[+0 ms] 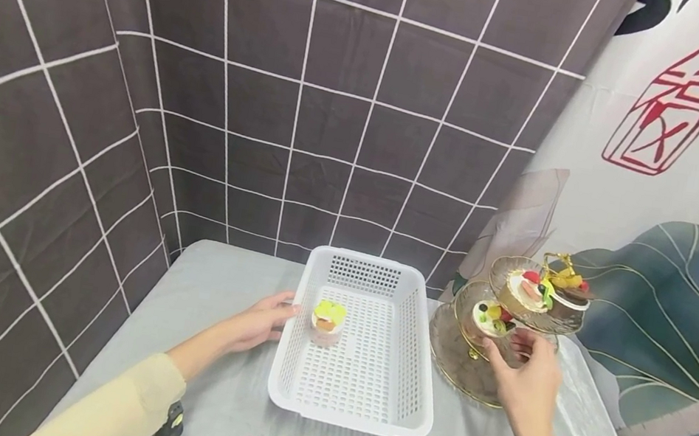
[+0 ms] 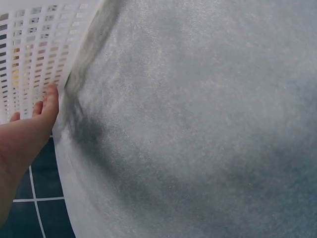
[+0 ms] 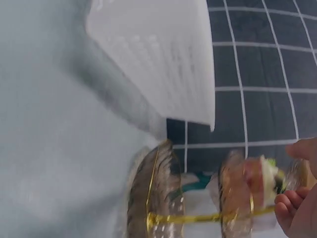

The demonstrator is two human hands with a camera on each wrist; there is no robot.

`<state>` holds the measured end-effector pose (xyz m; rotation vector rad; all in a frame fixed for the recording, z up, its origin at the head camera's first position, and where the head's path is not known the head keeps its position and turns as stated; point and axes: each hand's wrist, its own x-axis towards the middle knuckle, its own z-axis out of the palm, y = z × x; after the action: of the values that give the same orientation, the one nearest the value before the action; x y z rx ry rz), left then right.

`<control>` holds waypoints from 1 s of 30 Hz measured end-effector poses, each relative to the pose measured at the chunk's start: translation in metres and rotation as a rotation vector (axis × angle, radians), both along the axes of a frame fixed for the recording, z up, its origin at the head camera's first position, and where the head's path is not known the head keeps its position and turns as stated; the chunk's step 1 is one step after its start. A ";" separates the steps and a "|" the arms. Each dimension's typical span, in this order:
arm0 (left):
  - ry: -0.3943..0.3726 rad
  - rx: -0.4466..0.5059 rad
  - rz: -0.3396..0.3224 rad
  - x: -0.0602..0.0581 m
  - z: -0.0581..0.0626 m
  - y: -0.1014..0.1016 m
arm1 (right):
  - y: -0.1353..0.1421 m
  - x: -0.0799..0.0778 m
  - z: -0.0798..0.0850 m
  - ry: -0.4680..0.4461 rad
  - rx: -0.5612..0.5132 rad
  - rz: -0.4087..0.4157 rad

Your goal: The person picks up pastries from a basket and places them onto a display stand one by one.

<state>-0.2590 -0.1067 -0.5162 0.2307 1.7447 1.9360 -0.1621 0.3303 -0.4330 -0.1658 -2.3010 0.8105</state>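
In the head view, my left hand [image 1: 261, 321] rests at the left wall of a white plastic basket [image 1: 284, 358], fingers extended. The left wrist view shows the fingertips [image 2: 51, 94] along its slotted side. A small dessert cup with a yellow-green topping [image 1: 328, 319] stands inside the basket at left. My right hand [image 1: 528, 377] reaches to a tiered glass stand with gold trim [image 1: 453, 363], thumb and fingers spread close by a fruit-topped dessert cup [image 1: 491, 320] on the middle tier. The right wrist view shows that dessert [image 3: 262, 178] just beyond the parted thumb and fingers.
On the stand's top tier sit a fruit-topped tart [image 1: 525, 291] and a darker fruit-topped dessert [image 1: 570, 290], beside a gold handle [image 1: 558, 262]. A grey cloth [image 1: 211, 392] covers the table. Dark gridded curtains hang behind and at left; a printed cloth [image 1: 698, 312] hangs at right.
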 end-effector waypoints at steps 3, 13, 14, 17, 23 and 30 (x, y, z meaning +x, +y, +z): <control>-0.011 0.005 0.004 0.001 0.001 0.000 | -0.014 0.004 0.000 0.042 -0.008 0.043; -0.003 -0.003 0.009 0.001 0.004 0.006 | -0.064 -0.007 -0.016 -0.042 -0.004 0.235; 0.003 -0.006 0.005 0.001 0.005 0.007 | -0.069 -0.010 -0.017 -0.063 -0.005 0.260; 0.026 -0.023 -0.004 0.001 0.006 0.007 | -0.085 -0.018 -0.021 -0.119 -0.018 0.350; 0.043 -0.034 -0.003 0.001 0.006 0.006 | -0.117 -0.035 -0.028 -0.238 -0.097 0.506; 0.059 -0.043 0.006 0.000 0.007 0.006 | -0.142 -0.049 -0.033 -0.301 -0.120 0.601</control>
<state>-0.2590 -0.1012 -0.5089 0.2697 1.8255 1.9116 -0.2107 0.1878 -0.4659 0.3992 -2.6213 1.2948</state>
